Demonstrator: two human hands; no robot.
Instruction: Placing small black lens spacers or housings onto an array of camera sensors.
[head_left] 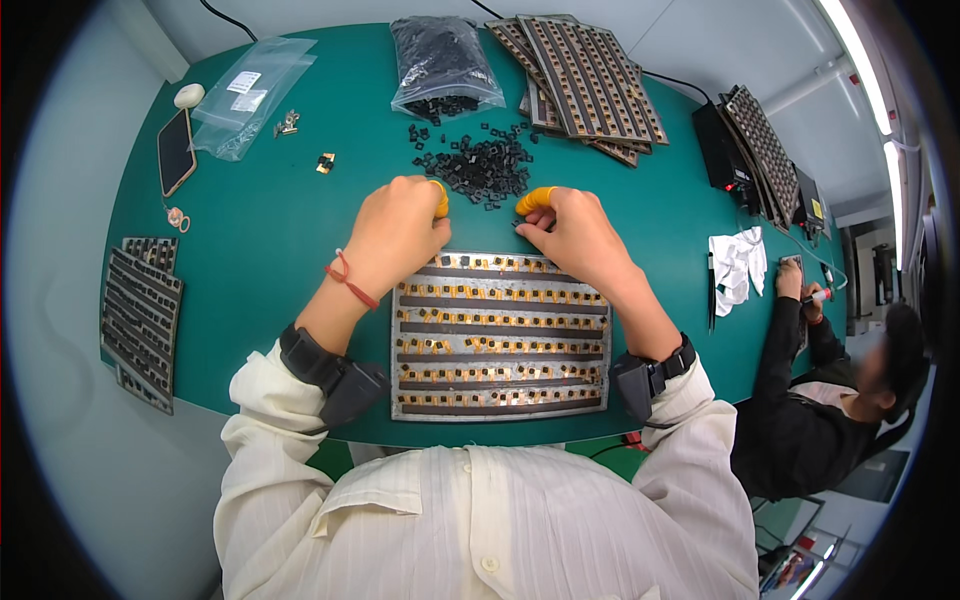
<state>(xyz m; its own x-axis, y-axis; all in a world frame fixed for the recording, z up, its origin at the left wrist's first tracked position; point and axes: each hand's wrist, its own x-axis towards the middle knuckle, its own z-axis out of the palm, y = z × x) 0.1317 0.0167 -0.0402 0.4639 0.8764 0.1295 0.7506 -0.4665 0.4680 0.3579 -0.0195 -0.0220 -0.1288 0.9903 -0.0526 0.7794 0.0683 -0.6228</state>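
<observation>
Head view: metal tray (500, 331) lies with long axis left-to-right.

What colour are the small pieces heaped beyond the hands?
The heaped pieces are black, best seen in the head view.

One tray (500, 330) with six rows of small parts lies at the near edge of the surface (300, 225). At least three stacked trays (590, 75) lie at the far edge and at least two (140, 320) at the left edge. Toward the far left corner are one smartphone (177, 152), one round white case (188, 96) and at least one clear bag (272, 65). One heap of black parts (487, 170) is uncountable.
</observation>
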